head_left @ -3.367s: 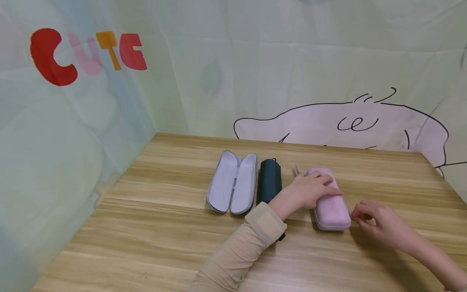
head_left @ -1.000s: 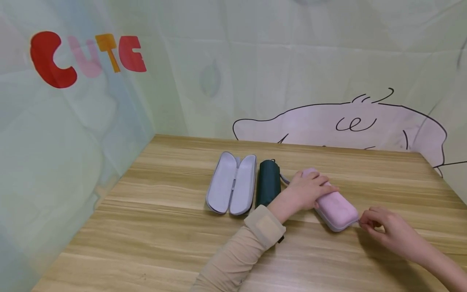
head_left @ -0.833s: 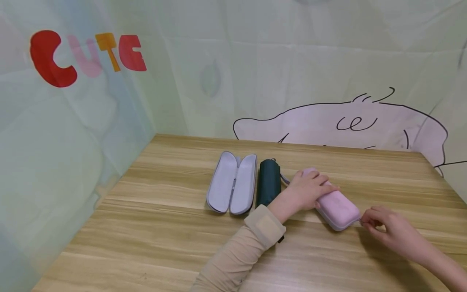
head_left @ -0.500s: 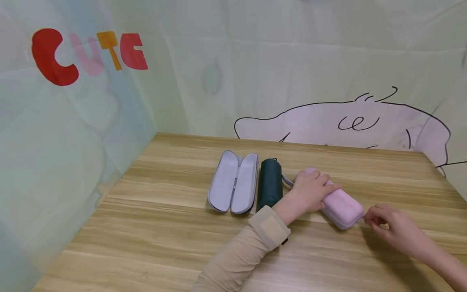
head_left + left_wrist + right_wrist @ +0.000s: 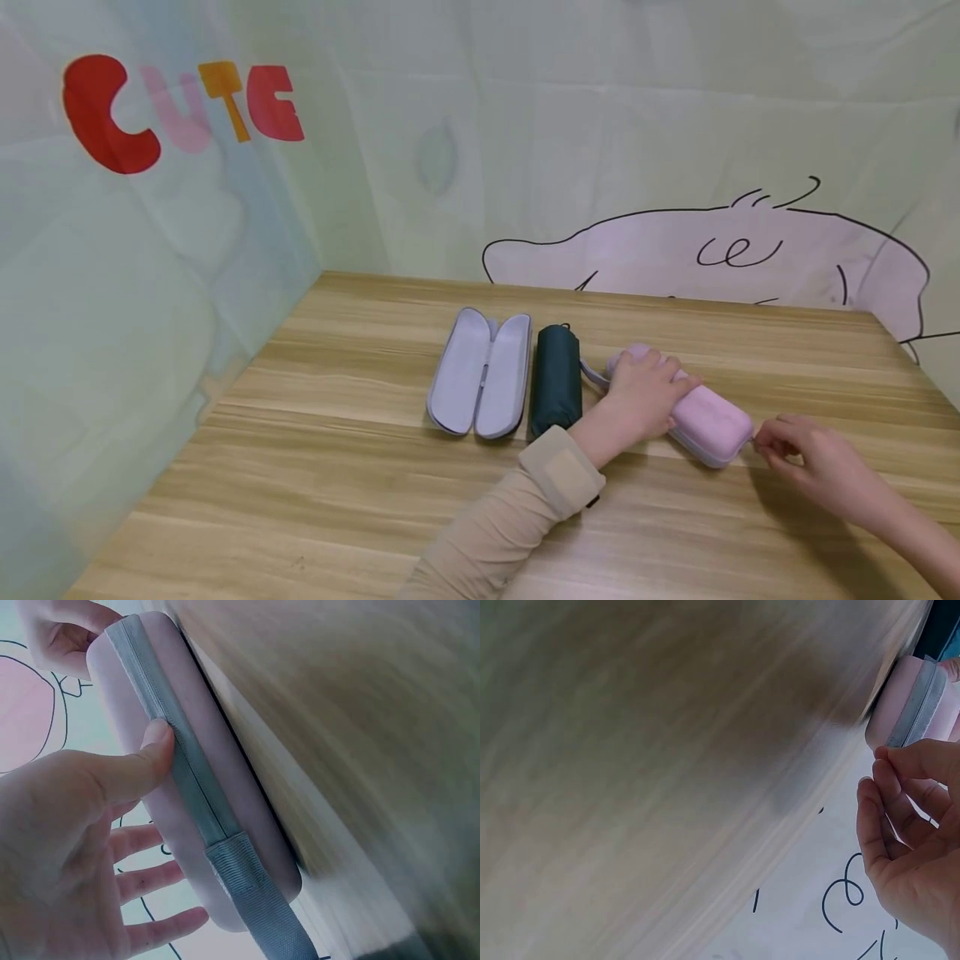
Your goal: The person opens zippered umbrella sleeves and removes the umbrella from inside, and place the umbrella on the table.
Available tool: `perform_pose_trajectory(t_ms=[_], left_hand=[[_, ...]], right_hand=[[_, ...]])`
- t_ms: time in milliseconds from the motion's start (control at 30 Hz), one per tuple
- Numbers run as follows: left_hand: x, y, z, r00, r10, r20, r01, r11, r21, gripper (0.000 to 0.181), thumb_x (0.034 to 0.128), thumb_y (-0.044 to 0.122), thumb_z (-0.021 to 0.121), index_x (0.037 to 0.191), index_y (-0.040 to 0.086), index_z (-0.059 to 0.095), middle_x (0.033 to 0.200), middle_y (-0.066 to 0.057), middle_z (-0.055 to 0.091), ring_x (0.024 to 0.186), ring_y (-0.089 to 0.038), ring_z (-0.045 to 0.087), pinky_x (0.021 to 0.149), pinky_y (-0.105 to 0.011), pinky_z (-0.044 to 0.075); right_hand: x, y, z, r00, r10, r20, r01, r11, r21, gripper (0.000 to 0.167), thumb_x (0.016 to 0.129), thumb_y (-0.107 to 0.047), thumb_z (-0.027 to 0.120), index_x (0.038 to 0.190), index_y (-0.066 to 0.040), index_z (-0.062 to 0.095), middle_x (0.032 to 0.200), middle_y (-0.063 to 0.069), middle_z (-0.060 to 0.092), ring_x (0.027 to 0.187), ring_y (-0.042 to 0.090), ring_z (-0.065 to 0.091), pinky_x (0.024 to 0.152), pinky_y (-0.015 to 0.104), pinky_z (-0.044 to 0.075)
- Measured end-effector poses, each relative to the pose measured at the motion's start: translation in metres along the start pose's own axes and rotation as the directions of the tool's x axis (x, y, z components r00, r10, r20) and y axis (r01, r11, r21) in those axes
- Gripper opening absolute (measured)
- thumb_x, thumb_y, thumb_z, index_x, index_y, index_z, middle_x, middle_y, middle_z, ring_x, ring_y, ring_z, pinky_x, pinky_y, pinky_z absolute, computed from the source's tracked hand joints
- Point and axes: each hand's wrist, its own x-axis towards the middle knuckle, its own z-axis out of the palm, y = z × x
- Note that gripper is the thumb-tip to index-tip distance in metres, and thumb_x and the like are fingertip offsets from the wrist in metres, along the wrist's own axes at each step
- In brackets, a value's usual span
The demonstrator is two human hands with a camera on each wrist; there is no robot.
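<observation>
A pink hard-shell zip case (image 5: 712,423) with a grey zipper band (image 5: 176,724) and grey strap (image 5: 277,922) lies slanted on the table. My left hand (image 5: 645,392) grips its far half from above, with the thumb pressed on the band in the left wrist view. At the near right corner, my right hand (image 5: 817,462) pinches a small zipper pull (image 5: 753,439) between thumb and forefinger; the fingertips mostly hide it. Where visible, the zipper looks closed. In the right wrist view, the right hand (image 5: 915,832) is at the case's end (image 5: 904,705).
An opened glasses case (image 5: 480,375) with a lavender lining lies left on the wood-grain table (image 5: 337,492). Beside it is a dark green cylinder (image 5: 557,375), perhaps a folded umbrella, partly hidden by the left forearm. Printed cloth (image 5: 420,125) hangs behind and at the left.
The zip case has turned, its near end swinging right, and the right hand has moved right with it. The left hand keeps its grip on the case. The other objects stay put.
</observation>
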Motion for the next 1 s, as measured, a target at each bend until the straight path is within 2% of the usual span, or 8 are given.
perform_pose_trajectory(t_ms=[167,600,800,1000], left_hand=[[0.0,0.002,-0.001,1.0,-0.019,-0.002,0.019,1.0,-0.005,0.064,0.089,0.06,0.053,0.146,0.051,0.025,0.145,0.019,0.037,0.134,-0.007,0.033,0.1,-0.034,0.036],[-0.001,0.008,-0.005,0.999,-0.046,0.007,0.046,0.999,0.029,0.062,0.0901,0.06,0.051,0.146,0.049,0.026,0.146,0.018,0.038,0.134,-0.008,0.034,0.097,-0.033,0.037],[0.0,0.01,-0.005,0.997,-0.074,0.003,0.074,0.997,0.0,0.063,0.0891,0.061,0.052,0.146,0.047,0.028,0.147,0.018,0.037,0.135,-0.01,0.031,0.096,-0.034,0.037],[0.002,0.01,-0.005,0.997,-0.082,0.009,0.082,0.997,-0.001,0.065,0.0885,0.061,0.052,0.146,0.047,0.027,0.147,0.018,0.037,0.135,-0.01,0.03,0.094,-0.034,0.037]], right_hand=[[0.0,0.0,-0.001,1.0,0.011,-0.002,-0.011,1.0,-0.008,0.04,0.057,0.011,0.076,0.071,-0.022,0.058,0.071,-0.023,0.045,0.069,-0.011,0.039,0.058,0.009,0.033],[-0.001,-0.001,0.001,0.999,-0.027,-0.041,0.026,0.999,-0.02,0.042,0.053,0.011,0.075,0.07,-0.023,0.057,0.07,-0.023,0.046,0.068,-0.01,0.039,0.058,0.01,0.032],[-0.001,-0.004,0.003,0.997,-0.067,-0.031,0.067,0.998,-0.006,0.043,0.052,0.012,0.076,0.07,-0.023,0.06,0.07,-0.021,0.049,0.069,-0.009,0.042,0.06,0.009,0.035],[-0.002,-0.006,0.004,0.998,-0.059,-0.027,0.059,0.998,-0.005,0.043,0.053,0.011,0.077,0.07,-0.024,0.059,0.07,-0.022,0.047,0.07,-0.01,0.041,0.06,0.009,0.034]])
